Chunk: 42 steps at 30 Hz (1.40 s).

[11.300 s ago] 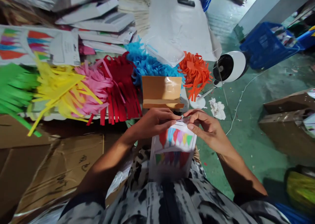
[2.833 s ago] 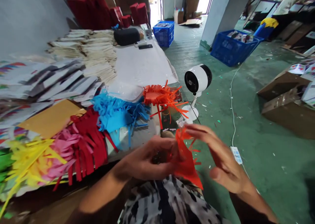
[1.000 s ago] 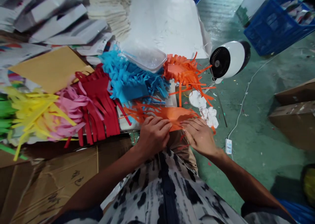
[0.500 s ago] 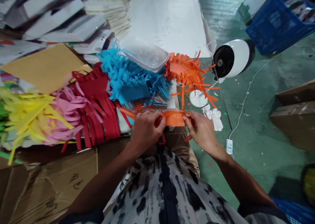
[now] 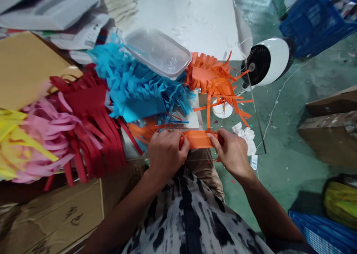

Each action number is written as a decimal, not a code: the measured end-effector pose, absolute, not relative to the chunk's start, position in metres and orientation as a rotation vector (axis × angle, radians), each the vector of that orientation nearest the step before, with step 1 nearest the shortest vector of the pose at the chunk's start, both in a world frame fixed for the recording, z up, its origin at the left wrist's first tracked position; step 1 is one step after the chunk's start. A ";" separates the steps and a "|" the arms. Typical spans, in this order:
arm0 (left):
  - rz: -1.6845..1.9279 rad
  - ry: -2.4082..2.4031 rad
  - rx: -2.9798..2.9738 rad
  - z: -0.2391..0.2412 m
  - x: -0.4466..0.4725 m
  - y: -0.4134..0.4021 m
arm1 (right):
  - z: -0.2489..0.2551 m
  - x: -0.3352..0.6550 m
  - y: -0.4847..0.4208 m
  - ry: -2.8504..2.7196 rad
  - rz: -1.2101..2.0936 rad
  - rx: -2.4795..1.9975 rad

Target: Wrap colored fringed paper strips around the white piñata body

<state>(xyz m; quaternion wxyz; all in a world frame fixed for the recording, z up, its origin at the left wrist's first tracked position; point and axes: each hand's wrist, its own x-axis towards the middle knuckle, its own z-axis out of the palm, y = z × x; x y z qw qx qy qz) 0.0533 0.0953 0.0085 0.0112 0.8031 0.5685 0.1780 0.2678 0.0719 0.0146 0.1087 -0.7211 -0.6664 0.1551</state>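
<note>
Just below the frame's centre, the person's left hand (image 5: 167, 151) and right hand (image 5: 232, 151) pinch an orange strip (image 5: 198, 139), its flat part spanning between the 2 grips, blue fringe (image 5: 146, 106) lying upper left.

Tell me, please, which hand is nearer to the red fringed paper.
Left. The left hand is to the right of the red fringed paper, not touching it; the right hand is farther right, across the orange paper held between them.
</note>
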 end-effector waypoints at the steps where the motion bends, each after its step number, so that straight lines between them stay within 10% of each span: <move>1: 0.547 1.771 2.518 0.008 0.053 0.096 | 0.015 0.268 0.073 -1.954 0.463 -2.135; 22: 0.780 1.034 2.829 0.008 0.052 0.085 | 0.016 0.261 0.077 -2.049 0.354 -2.229; 29: 0.563 1.023 2.822 0.000 0.053 0.070 | 0.031 0.270 0.056 -2.006 -0.227 -1.842; 42: 0.643 0.981 2.761 0.001 0.002 0.082 | 0.011 0.275 0.032 -2.393 0.021 -1.530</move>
